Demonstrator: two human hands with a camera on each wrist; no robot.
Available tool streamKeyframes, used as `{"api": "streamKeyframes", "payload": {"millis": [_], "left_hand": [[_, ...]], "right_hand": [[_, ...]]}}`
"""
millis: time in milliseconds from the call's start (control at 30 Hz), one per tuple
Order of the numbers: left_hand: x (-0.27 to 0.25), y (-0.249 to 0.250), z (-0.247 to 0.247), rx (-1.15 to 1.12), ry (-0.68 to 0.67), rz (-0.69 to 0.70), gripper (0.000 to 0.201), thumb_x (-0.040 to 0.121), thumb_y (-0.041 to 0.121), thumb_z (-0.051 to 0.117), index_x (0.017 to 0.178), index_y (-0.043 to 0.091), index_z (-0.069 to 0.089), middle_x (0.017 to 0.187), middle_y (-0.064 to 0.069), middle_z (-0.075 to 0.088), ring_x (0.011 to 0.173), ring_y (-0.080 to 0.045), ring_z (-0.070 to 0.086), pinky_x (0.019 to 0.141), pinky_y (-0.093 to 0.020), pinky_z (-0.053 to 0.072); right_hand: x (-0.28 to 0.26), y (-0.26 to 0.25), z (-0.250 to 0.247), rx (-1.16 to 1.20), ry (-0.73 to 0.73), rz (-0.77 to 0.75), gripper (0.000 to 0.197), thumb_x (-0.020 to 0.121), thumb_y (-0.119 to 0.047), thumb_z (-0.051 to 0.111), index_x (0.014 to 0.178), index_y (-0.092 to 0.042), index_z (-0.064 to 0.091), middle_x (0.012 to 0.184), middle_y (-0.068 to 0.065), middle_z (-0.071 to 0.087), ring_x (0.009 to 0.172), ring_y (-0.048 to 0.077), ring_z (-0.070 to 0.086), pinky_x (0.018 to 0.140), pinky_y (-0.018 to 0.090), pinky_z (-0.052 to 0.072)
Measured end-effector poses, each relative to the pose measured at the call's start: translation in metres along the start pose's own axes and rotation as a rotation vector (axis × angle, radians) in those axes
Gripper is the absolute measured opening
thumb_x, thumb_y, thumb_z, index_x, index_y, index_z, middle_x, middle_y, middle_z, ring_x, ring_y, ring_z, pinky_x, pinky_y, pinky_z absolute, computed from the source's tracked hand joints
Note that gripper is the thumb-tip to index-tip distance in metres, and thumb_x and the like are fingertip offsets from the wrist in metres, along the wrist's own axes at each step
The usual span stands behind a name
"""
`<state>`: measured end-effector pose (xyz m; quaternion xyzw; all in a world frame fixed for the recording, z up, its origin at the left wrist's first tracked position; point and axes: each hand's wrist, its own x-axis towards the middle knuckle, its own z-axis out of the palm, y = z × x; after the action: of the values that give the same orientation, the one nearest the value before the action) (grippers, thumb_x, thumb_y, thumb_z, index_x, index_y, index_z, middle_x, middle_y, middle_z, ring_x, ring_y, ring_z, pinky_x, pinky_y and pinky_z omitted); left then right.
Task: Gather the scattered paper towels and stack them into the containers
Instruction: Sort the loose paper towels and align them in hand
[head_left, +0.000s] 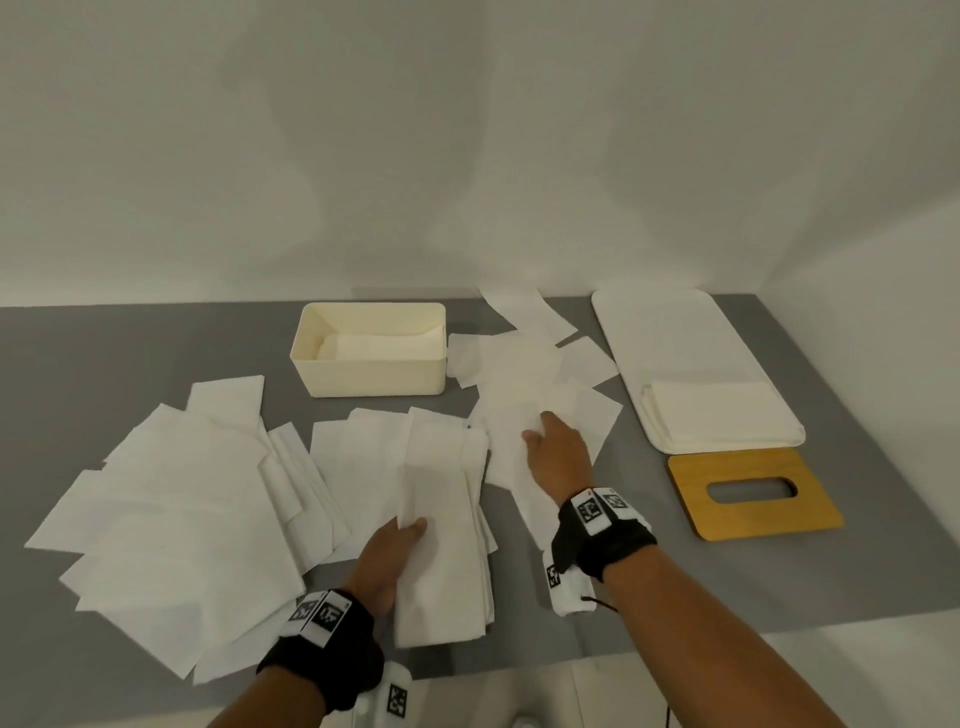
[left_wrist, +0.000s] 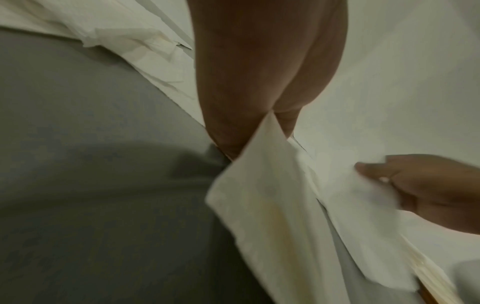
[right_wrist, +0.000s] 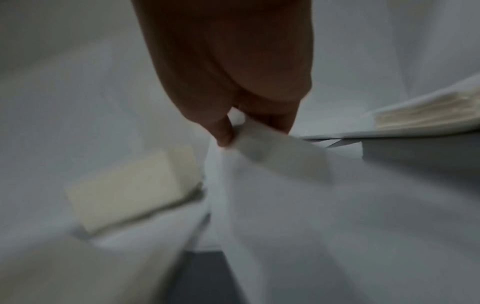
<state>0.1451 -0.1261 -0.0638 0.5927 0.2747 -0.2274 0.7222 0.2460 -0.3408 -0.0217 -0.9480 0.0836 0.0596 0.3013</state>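
White paper towels lie scattered over the grey table (head_left: 130, 353). My left hand (head_left: 410, 530) grips a long folded stack of towels (head_left: 447, 561) near the front edge, thumb on top; in the left wrist view the left hand (left_wrist: 249, 133) pinches that stack (left_wrist: 272, 195). My right hand (head_left: 540, 428) reaches into a pile of small square towels (head_left: 524, 374). Seen from the right wrist, the right hand (right_wrist: 239, 131) pinches one towel's edge (right_wrist: 280, 158) between thumb and fingers. A cream box (head_left: 371, 374) holds some towels.
A long white tray (head_left: 670, 332) at the right carries a towel stack (head_left: 717, 410). A wooden lid with a slot (head_left: 753, 512) lies in front of it. A large spread of towels (head_left: 182, 493) covers the left. Walls close the back and right.
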Motion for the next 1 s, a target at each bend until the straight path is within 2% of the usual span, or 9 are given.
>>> {"api": "streamKeyframes", "payload": {"millis": [67, 167, 267, 500, 633, 767, 833, 900, 1000], "left_hand": [[-0.003, 0.000, 0.003, -0.019, -0.028, 0.006, 0.036, 0.098, 0.022, 0.053, 0.125, -0.001, 0.054, 0.119, -0.022, 0.064, 0.111, -0.041, 0.060, 0.100, -0.054, 0.046], [-0.015, 0.004, 0.013, -0.044, -0.039, 0.026, 0.033, 0.099, 0.026, 0.050, 0.121, 0.003, 0.057, 0.110, -0.016, 0.068, 0.100, -0.034, 0.064, 0.088, -0.046, 0.053], [-0.023, 0.005, 0.021, -0.104, -0.056, 0.017, 0.044, 0.099, 0.043, 0.045, 0.124, 0.010, 0.058, 0.111, -0.011, 0.070, 0.103, -0.029, 0.066, 0.092, -0.044, 0.052], [-0.030, 0.006, 0.026, -0.240, -0.232, -0.037, 0.065, 0.094, 0.066, 0.028, 0.127, 0.021, 0.060, 0.123, -0.015, 0.067, 0.113, -0.034, 0.063, 0.098, -0.050, 0.048], [-0.026, -0.002, 0.021, -0.115, -0.154, 0.053, 0.043, 0.099, 0.040, 0.047, 0.129, 0.012, 0.057, 0.117, -0.015, 0.069, 0.110, -0.035, 0.064, 0.101, -0.055, 0.046], [-0.030, 0.003, 0.025, -0.013, -0.098, 0.170, 0.032, 0.099, 0.024, 0.048, 0.127, 0.009, 0.057, 0.116, -0.014, 0.069, 0.105, -0.033, 0.066, 0.097, -0.052, 0.050], [-0.033, 0.010, 0.029, 0.003, -0.097, 0.223, 0.031, 0.099, 0.025, 0.049, 0.126, 0.013, 0.058, 0.117, -0.011, 0.069, 0.107, -0.032, 0.065, 0.097, -0.051, 0.050], [-0.038, 0.016, 0.034, 0.057, -0.127, 0.279, 0.032, 0.099, 0.027, 0.048, 0.127, 0.015, 0.058, 0.118, -0.007, 0.069, 0.107, -0.029, 0.065, 0.095, -0.046, 0.051], [-0.045, 0.024, 0.042, 0.243, -0.124, 0.416, 0.028, 0.099, 0.025, 0.050, 0.124, 0.016, 0.059, 0.113, 0.000, 0.070, 0.101, -0.019, 0.066, 0.087, -0.034, 0.053]], "right_hand": [[-0.021, -0.006, -0.005, 0.194, -0.091, 0.012, 0.029, 0.095, -0.028, 0.051, 0.112, -0.006, 0.057, 0.114, 0.007, 0.061, 0.110, 0.029, 0.056, 0.085, 0.032, 0.042], [-0.054, -0.013, -0.003, 0.448, -0.190, 0.052, 0.026, 0.088, -0.029, 0.061, 0.090, -0.003, 0.060, 0.093, 0.010, 0.067, 0.084, 0.025, 0.062, 0.069, 0.030, 0.045], [-0.070, -0.021, 0.009, 0.448, -0.211, 0.062, 0.023, 0.089, -0.030, 0.059, 0.086, -0.008, 0.058, 0.085, 0.005, 0.064, 0.073, 0.019, 0.059, 0.062, 0.026, 0.044], [-0.091, -0.033, 0.043, 0.310, -0.177, 0.013, 0.030, 0.095, -0.028, 0.050, 0.116, -0.007, 0.057, 0.112, 0.007, 0.062, 0.104, 0.024, 0.058, 0.089, 0.031, 0.044], [-0.095, -0.037, 0.035, 0.357, -0.140, -0.006, 0.026, 0.093, -0.028, 0.056, 0.108, -0.007, 0.056, 0.095, 0.002, 0.060, 0.090, 0.021, 0.057, 0.078, 0.030, 0.042], [-0.094, -0.027, 0.024, 0.263, -0.130, 0.072, 0.054, 0.089, -0.042, 0.060, 0.133, -0.015, 0.045, 0.122, 0.003, 0.057, 0.113, 0.021, 0.055, 0.095, 0.033, 0.044], [-0.094, -0.020, 0.012, 0.486, -0.210, 0.216, 0.059, 0.090, -0.036, 0.061, 0.140, -0.013, 0.040, 0.129, 0.004, 0.055, 0.118, 0.023, 0.054, 0.096, 0.032, 0.043], [-0.096, -0.012, 0.004, 0.819, -0.393, 0.311, 0.043, 0.093, -0.020, 0.059, 0.133, -0.007, 0.049, 0.126, 0.006, 0.061, 0.113, 0.026, 0.060, 0.095, 0.036, 0.048], [-0.101, -0.012, -0.005, 0.638, -0.266, 0.142, 0.024, 0.093, -0.018, 0.056, 0.116, -0.013, 0.059, 0.110, 0.001, 0.068, 0.100, 0.021, 0.064, 0.092, 0.039, 0.051]]}}
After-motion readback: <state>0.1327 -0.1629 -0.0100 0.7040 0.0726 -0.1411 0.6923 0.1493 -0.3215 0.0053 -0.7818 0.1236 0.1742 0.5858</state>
